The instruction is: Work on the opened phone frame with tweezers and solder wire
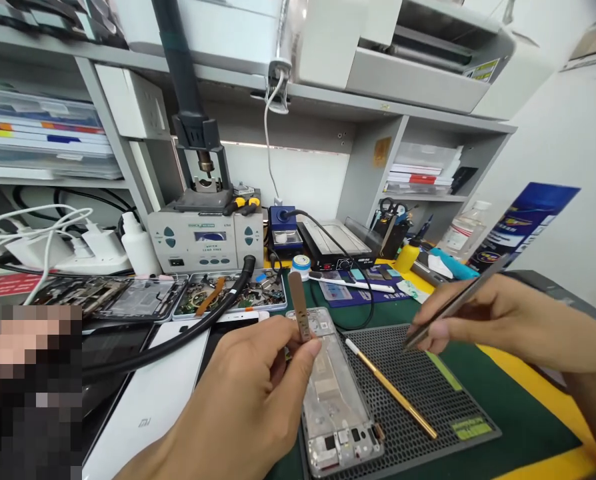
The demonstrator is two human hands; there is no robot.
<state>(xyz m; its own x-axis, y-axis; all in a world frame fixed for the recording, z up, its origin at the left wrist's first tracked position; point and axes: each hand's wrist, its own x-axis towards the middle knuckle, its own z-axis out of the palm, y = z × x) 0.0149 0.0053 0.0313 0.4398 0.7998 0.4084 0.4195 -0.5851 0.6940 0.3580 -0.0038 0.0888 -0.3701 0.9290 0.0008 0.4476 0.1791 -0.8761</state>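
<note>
My left hand (261, 380) pinches a thin, flat brown strip (299, 300) with dark marks near its lower end. The strip stands nearly upright between thumb and index finger. Beneath it lies a stripped phone frame (331, 400), partly hidden by that hand. Metal tweezers (458, 303) rest in the closed fingers of my right hand (483, 313), their tips pointing down to the left above the black perforated mat (378, 333). Between the hands, a gold rod-shaped tool with a white end (393, 390) lies across the mat.
A hot-air station (203, 243) and a soldering-iron stand (285, 230) line the back. Its black hose (178, 357) crosses the left side over a white phone back (148, 393). A tray of circuit boards (233, 293) sits behind. Bottles and a blue tube (523, 223) stand right. A pixelated area covers the lower left.
</note>
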